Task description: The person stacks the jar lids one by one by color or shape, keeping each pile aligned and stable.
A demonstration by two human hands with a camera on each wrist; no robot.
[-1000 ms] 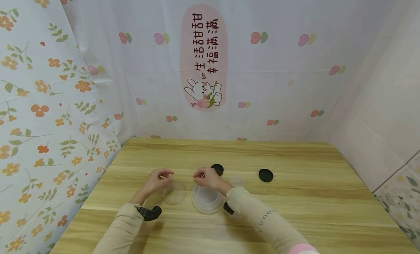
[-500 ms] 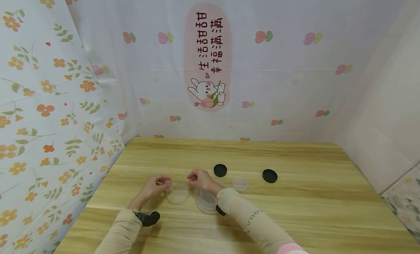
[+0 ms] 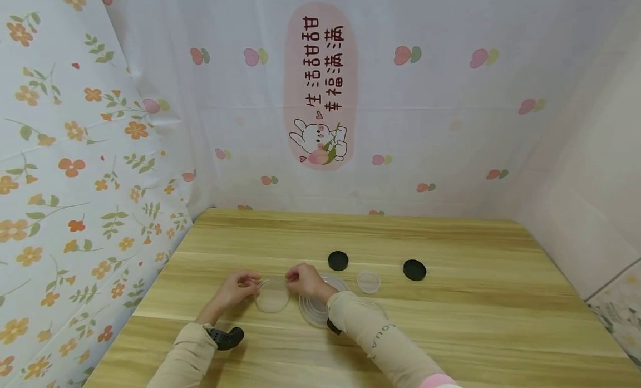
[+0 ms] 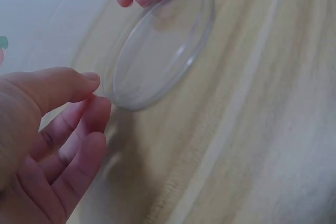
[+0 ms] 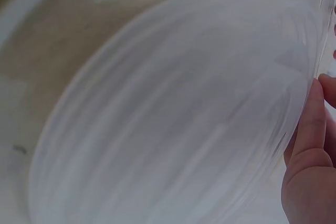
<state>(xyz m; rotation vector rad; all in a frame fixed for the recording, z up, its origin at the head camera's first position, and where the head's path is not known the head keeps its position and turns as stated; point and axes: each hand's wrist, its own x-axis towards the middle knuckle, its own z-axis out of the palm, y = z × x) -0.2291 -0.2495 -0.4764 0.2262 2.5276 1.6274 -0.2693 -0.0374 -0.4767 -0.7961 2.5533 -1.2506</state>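
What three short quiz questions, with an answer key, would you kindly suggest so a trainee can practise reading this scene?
1. Multiple choice: in the head view, what shows between the left hand and the right hand?
A) a wooden block
B) a clear round disc
C) a paper cup

2. True or false: the two black round caps lie apart from each other.

3. Short answer: in the head view, which hand covers part of the nested clear round pieces?

Key: 1. B; 2. True; 3. The right hand.
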